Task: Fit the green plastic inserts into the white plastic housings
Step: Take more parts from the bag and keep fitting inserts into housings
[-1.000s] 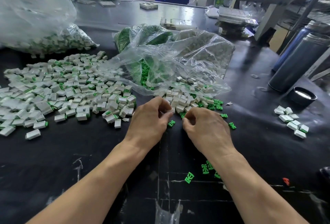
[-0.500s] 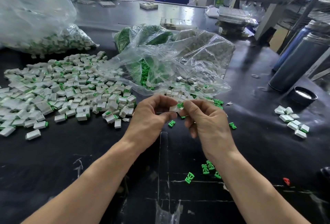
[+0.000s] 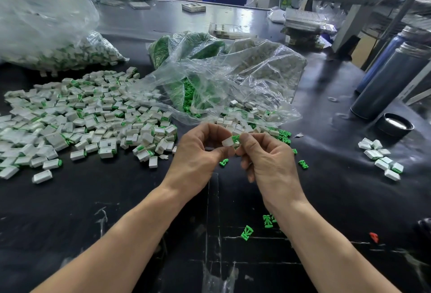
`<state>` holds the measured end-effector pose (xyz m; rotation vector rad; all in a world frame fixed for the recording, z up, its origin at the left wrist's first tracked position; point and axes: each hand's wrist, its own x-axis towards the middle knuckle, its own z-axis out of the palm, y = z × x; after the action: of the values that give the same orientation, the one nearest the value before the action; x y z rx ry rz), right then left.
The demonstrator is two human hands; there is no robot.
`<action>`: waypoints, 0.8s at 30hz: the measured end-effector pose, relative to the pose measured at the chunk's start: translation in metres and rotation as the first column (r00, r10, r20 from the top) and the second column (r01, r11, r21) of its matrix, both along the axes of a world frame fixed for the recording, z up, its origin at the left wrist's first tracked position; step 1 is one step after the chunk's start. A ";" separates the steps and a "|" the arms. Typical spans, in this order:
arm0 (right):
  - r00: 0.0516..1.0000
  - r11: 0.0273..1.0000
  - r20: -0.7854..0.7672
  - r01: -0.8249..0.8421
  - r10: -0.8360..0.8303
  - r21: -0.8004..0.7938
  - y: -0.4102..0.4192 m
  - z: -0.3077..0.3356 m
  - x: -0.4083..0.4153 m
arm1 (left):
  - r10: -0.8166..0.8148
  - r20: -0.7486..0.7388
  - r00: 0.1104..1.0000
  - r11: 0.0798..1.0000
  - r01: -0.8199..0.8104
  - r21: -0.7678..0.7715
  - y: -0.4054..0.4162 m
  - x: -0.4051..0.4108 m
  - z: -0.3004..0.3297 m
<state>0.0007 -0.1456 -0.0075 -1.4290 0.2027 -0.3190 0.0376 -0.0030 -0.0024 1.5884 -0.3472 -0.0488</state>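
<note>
Two bare hands raised above the black table's middle, left hand (image 3: 200, 152) pinching a small white rectangular housing (image 3: 227, 141), right hand (image 3: 268, 159) pinching a bright green insert (image 3: 235, 138) against its end

Both forearms run off the bottom edge of the frame, and the left hand (image 3: 198, 152) curls over so its fingertips cover part of the white housing (image 3: 227, 141), while the green insert (image 3: 235, 139) shows only as a sliver against the right hand (image 3: 268, 159); how far in it sits can't be told. Upper left, the big clear bag (image 3: 46, 26) is cut by the frame edge, its contents hazy behind the plastic. Far right, the dark cylinders (image 3: 391, 78) slip out past the edge.
</note>
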 end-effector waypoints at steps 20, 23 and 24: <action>0.998 0.989 -0.064 -0.026 0.017 -0.143 0.000 -0.005 -0.001 | 0.106 0.191 0.976 0.958 -0.152 0.245 0.001 -0.005 0.002; 0.990 0.987 -0.114 -0.092 0.077 -0.132 -0.004 -0.004 -0.002 | 0.095 0.178 0.980 0.958 -0.138 0.252 0.005 -0.002 0.001; 0.988 0.986 -0.124 -0.111 0.095 -0.126 -0.005 -0.003 -0.002 | 0.088 0.174 0.981 0.959 -0.131 0.251 0.005 -0.001 0.001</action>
<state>-0.0012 -0.1502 -0.0109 -1.5854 0.2055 -0.1653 0.0365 0.0024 -0.0018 1.8774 -0.3897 0.1260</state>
